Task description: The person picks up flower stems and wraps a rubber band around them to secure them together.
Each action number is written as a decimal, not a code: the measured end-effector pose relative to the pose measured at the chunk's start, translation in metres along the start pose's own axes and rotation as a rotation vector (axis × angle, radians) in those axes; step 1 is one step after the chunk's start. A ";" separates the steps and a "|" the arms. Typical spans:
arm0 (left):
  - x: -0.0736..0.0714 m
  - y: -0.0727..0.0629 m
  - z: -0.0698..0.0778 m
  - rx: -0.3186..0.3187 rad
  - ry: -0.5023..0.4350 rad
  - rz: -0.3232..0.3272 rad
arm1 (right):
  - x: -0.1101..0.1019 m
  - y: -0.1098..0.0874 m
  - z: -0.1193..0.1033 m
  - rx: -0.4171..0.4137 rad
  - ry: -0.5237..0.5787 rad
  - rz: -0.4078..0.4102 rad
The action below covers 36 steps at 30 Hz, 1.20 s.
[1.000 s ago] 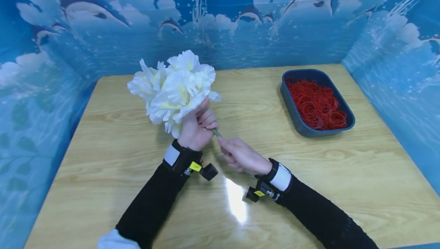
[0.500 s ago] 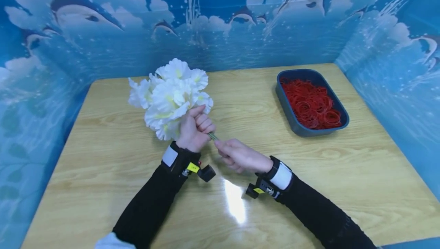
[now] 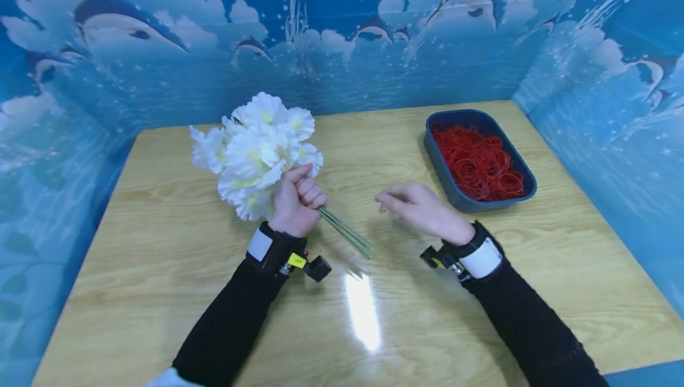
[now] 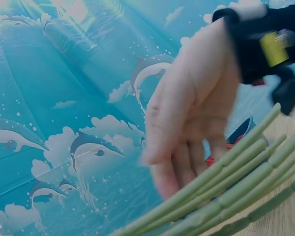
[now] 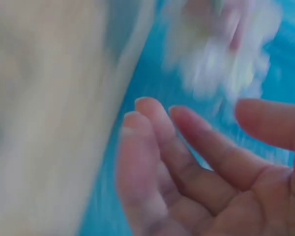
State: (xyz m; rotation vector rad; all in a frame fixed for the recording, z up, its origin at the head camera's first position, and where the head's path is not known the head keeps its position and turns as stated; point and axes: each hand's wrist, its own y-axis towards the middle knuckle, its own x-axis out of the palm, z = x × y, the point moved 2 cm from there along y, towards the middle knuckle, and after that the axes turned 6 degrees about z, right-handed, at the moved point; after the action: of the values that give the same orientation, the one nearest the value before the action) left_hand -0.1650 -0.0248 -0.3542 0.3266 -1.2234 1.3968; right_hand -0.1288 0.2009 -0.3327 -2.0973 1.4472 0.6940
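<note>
A bunch of white flowers [image 3: 256, 155] leans over the left half of the table. My left hand [image 3: 295, 203] grips the bundle just below the blooms, fingers curled round it. Several green stems [image 3: 346, 232] stick out from that fist toward the lower right; the left wrist view shows the stems [image 4: 246, 172] close up, lying side by side. My right hand [image 3: 422, 212] is apart from the stems, between them and the blue tub. In the right wrist view, the loosely bent fingers [image 5: 201, 142] of that hand hold nothing, and the flowers [image 5: 216, 54] are blurred behind.
At the right rear of the wooden table [image 3: 176, 280] stands a dark blue tub [image 3: 464, 202] filled with red rubber bands [image 3: 481, 161]. Blue dolphin-print sheeting [image 3: 320, 78] encloses the back and sides.
My right hand has let go of the stem ends and moved right, toward the tub, so the stems now show. My left hand keeps its grip on the flowers.
</note>
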 end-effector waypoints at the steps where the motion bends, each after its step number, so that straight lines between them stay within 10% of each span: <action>1: 0.000 0.000 0.000 0.002 0.008 -0.002 | -0.016 0.001 0.005 0.016 -0.064 0.039; 8: 0.001 -0.002 0.003 0.016 0.011 -0.009 | -0.117 0.025 0.046 0.153 -0.431 0.186; 16: -0.002 -0.002 0.005 0.016 0.010 0.005 | -0.139 0.056 0.081 0.135 -0.805 0.116; 26: -0.002 0.001 0.003 0.005 0.002 -0.013 | -0.137 0.060 0.105 0.087 -0.822 0.142; 36: -0.003 0.003 0.005 0.012 -0.013 0.005 | -0.159 0.049 0.083 0.000 -0.736 0.191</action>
State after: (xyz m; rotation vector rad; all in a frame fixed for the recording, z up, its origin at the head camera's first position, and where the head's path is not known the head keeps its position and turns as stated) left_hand -0.1687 -0.0296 -0.3556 0.3422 -1.2274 1.4087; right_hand -0.2344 0.3491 -0.2959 -1.4530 1.2051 1.3578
